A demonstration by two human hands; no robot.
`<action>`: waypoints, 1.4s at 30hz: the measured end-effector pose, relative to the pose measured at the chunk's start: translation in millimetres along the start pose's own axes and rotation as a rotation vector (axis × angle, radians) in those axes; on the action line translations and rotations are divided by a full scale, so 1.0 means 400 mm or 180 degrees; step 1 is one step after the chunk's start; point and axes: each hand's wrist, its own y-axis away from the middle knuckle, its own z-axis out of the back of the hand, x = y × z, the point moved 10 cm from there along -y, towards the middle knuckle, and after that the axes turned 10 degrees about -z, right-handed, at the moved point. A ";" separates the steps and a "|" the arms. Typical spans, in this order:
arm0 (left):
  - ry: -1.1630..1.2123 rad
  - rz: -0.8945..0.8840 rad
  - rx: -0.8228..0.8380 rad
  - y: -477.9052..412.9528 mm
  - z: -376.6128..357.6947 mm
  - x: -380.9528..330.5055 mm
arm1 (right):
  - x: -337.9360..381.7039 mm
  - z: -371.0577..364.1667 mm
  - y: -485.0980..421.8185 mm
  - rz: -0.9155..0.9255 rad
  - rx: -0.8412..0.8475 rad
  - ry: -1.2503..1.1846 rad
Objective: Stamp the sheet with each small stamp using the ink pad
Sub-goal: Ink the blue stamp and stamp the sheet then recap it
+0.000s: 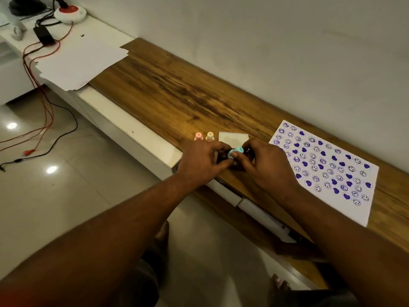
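A small teal stamp [236,151] lies tilted between my two hands at the wooden counter's front edge. My right hand [269,165] pinches it with thumb and fingers. My left hand [202,161] has curled fingers on something dark under the stamp, probably the ink pad, which is mostly hidden. A pink stamp [198,136] and a cream stamp [210,136] stand upright just behind my left hand. A clear square lid [233,137] lies behind the hands. The white sheet [327,169], covered in purple hearts and smiley prints, lies to the right.
A stack of blank paper [81,60] lies at the far left end of the wooden counter [177,94]. Cables [42,89], a black adapter and a round white and red device sit on the white unit beyond. A wall runs behind the counter.
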 end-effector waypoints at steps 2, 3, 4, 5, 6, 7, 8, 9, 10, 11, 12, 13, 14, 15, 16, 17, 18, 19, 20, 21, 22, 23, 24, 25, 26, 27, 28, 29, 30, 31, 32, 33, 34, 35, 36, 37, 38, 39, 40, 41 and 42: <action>-0.0073 0.0007 -0.0047 -0.001 0.002 0.004 | 0.010 -0.012 -0.005 0.0123 0.0079 0.0202; -0.0099 -0.0010 -0.0067 -0.002 0.003 0.004 | 0.017 -0.019 -0.005 0.0169 0.0122 0.0214; -0.0131 -0.0046 -0.0080 -0.003 0.005 0.003 | 0.021 -0.024 -0.005 0.0180 0.0153 0.0203; -0.0160 -0.0087 -0.0074 -0.004 0.007 0.001 | 0.022 -0.029 -0.006 0.0171 0.0169 0.0191; -0.0180 -0.0126 -0.0054 -0.005 0.007 -0.001 | 0.022 -0.032 -0.009 0.0166 0.0175 0.0199; -0.0195 -0.0155 -0.0032 -0.005 0.008 -0.002 | 0.024 -0.036 -0.013 0.0185 0.0182 0.0234; -0.0208 -0.0172 -0.0013 -0.003 0.008 -0.002 | 0.027 -0.038 -0.016 0.0220 0.0200 0.0279; -0.0209 -0.0180 0.0003 0.000 0.009 -0.002 | 0.031 -0.041 -0.019 0.0268 0.0235 0.0319; -0.0195 -0.0181 0.0025 0.003 0.009 -0.001 | 0.037 -0.045 -0.020 0.0328 0.0292 0.0348; -0.0164 -0.0179 0.0064 0.006 0.009 0.001 | 0.043 -0.052 -0.019 0.0402 0.0369 0.0366; -0.0125 -0.0176 0.0121 0.009 0.008 0.005 | 0.049 -0.059 -0.018 0.0485 0.0451 0.0383; -0.0101 -0.0173 0.0193 0.012 0.005 0.009 | 0.053 -0.065 -0.016 0.0564 0.0522 0.0409; -0.0095 -0.0165 0.0268 0.015 0.003 0.014 | 0.057 -0.070 -0.014 0.0635 0.0568 0.0439; -0.0092 -0.0148 0.0337 0.017 0.003 0.019 | 0.062 -0.073 -0.013 0.0702 0.0587 0.0469; -0.0079 -0.0127 0.0390 0.020 0.003 0.026 | 0.067 -0.076 -0.013 0.0768 0.0588 0.0501; -0.0061 -0.0111 0.0426 0.024 0.004 0.033 | 0.073 -0.080 -0.013 0.0828 0.0583 0.0540; -0.0043 -0.0094 0.0444 0.029 0.006 0.041 | 0.078 -0.084 -0.012 0.0866 0.0575 0.0578; -0.0025 -0.0066 0.0448 0.033 0.008 0.050 | 0.081 -0.087 -0.012 0.0871 0.0568 0.0597; -0.0011 -0.0020 0.0427 0.039 0.010 0.061 | 0.082 -0.087 -0.013 0.0850 0.0554 0.0595; -0.0008 0.0047 0.0380 0.045 0.014 0.074 | 0.082 -0.085 -0.016 0.0815 0.0531 0.0572; -0.0024 0.0129 0.0312 0.052 0.019 0.089 | 0.080 -0.081 -0.020 0.0770 0.0508 0.0528; -0.0065 0.0211 0.0241 0.059 0.023 0.105 | 0.075 -0.077 -0.023 0.0715 0.0496 0.0480; -0.0125 0.0284 0.0178 0.066 0.026 0.118 | 0.070 -0.073 -0.027 0.0665 0.0485 0.0448; -0.0189 0.0340 0.0128 0.072 0.028 0.130 | 0.066 -0.069 -0.030 0.0633 0.0458 0.0448; -0.0246 0.0373 0.0092 0.076 0.028 0.138 | 0.062 -0.066 -0.033 0.0609 0.0419 0.0471; -0.0291 0.0394 0.0070 0.080 0.026 0.145 | 0.057 -0.063 -0.036 0.0574 0.0383 0.0501; -0.0322 0.0417 0.0051 0.083 0.025 0.150 | 0.050 -0.061 -0.039 0.0527 0.0358 0.0534; -0.0340 0.0452 0.0025 0.085 0.025 0.157 | 0.044 -0.060 -0.043 0.0477 0.0341 0.0577; -0.0344 0.0495 -0.0013 0.087 0.026 0.165 | 0.038 -0.062 -0.047 0.0426 0.0339 0.0641; -0.0337 0.0536 -0.0055 0.089 0.027 0.173 | 0.031 -0.064 -0.050 0.0378 0.0351 0.0736; -0.0325 0.0572 -0.0088 0.091 0.027 0.181 | 0.025 -0.068 -0.053 0.0339 0.0373 0.0848; -0.0313 0.0601 -0.0104 0.093 0.025 0.189 | 0.021 -0.071 -0.054 0.0307 0.0405 0.0959; -0.0307 0.0621 -0.0109 0.095 0.022 0.194 | 0.017 -0.074 -0.055 0.0281 0.0434 0.1047; -0.0306 0.0628 -0.0114 0.096 0.020 0.197 | 0.014 -0.076 -0.055 0.0258 0.0454 0.1111; -0.0301 0.0626 -0.0119 0.096 0.017 0.198 | 0.011 -0.076 -0.055 0.0233 0.0467 0.1157; -0.0301 0.0623 -0.0121 0.095 0.014 0.197 | 0.009 -0.075 -0.055 0.0211 0.0474 0.1192; -0.0315 0.0625 -0.0119 0.094 0.013 0.196 | 0.007 -0.075 -0.057 0.0195 0.0473 0.1229; -0.0342 0.0632 -0.0117 0.093 0.011 0.195 | 0.006 -0.074 -0.059 0.0189 0.0458 0.1279; -0.0372 0.0637 -0.0119 0.091 0.011 0.194 | 0.005 -0.074 -0.061 0.0187 0.0434 0.1331; -0.0392 0.0640 -0.0122 0.091 0.012 0.195 | 0.004 -0.074 -0.062 0.0182 0.0416 0.1372; -0.0407 0.0639 -0.0128 0.091 0.013 0.195 | 0.002 -0.075 -0.063 0.0170 0.0415 0.1391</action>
